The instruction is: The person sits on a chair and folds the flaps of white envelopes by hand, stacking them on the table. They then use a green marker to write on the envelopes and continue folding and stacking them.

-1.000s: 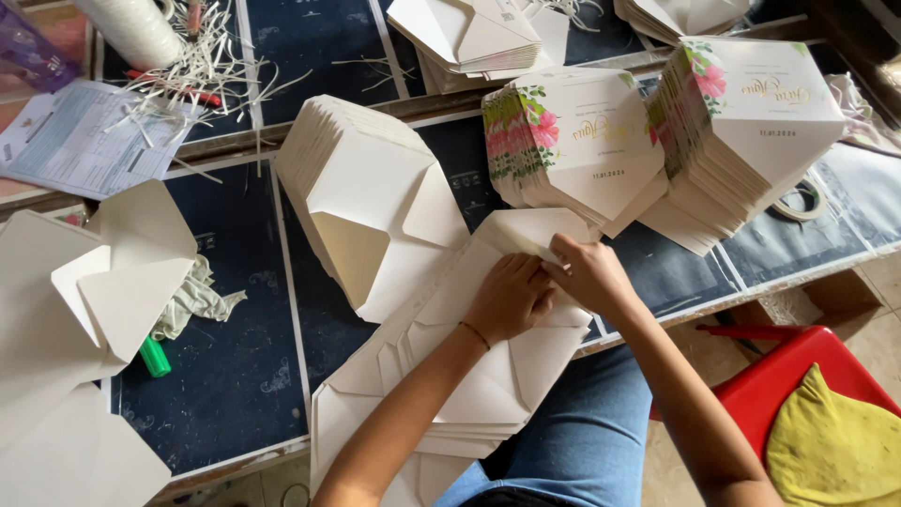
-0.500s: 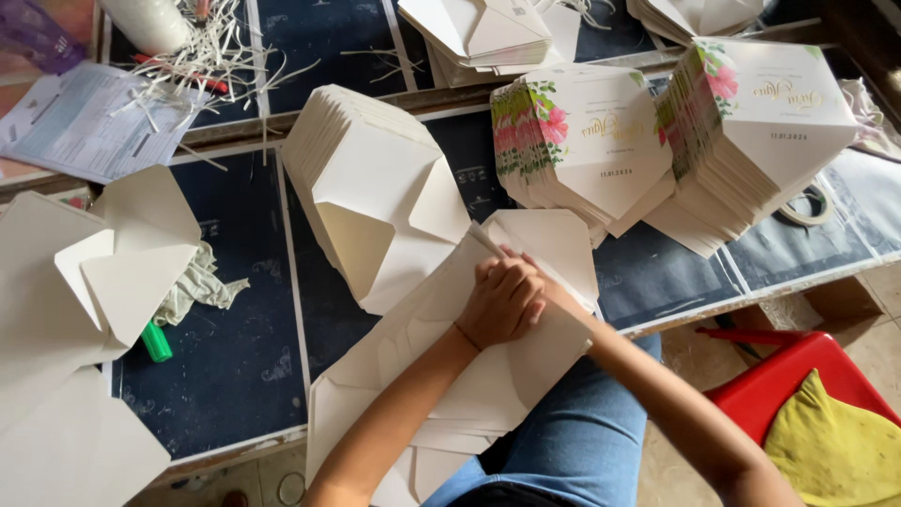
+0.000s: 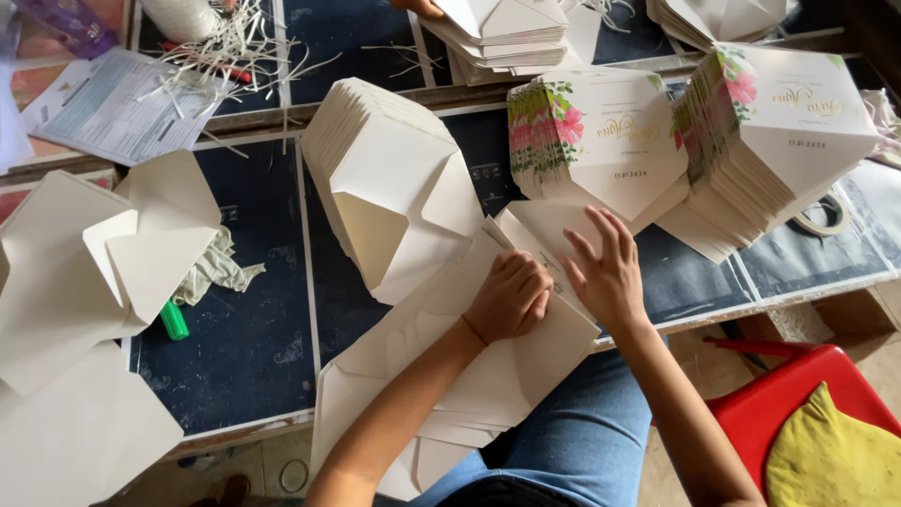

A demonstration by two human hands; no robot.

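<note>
My left hand (image 3: 511,297) is curled into a loose fist and presses down on a cream envelope (image 3: 526,347) that lies on top of a pile of flat envelopes at the table's front edge. My right hand (image 3: 605,269) lies flat beside it with fingers spread, resting on the envelope's folded upper flap. A tall leaning stack of folded cream envelopes (image 3: 389,188) stands just behind my hands. Two stacks of floral printed cards (image 3: 591,141) (image 3: 779,141) stand to the right.
Unfolded envelope blanks (image 3: 103,272) cover the left of the dark blue table (image 3: 244,347), near a green marker (image 3: 173,321) and a crumpled cloth (image 3: 218,272). Paper shreds (image 3: 235,47), a printed sheet (image 3: 117,108) and more envelopes (image 3: 507,33) lie at the back. A red stool with a yellow cloth (image 3: 826,451) stands right.
My right hand has opened from pinching the flap to lying flat with spread fingers. My left hand has closed into a fist and presses along the fold.
</note>
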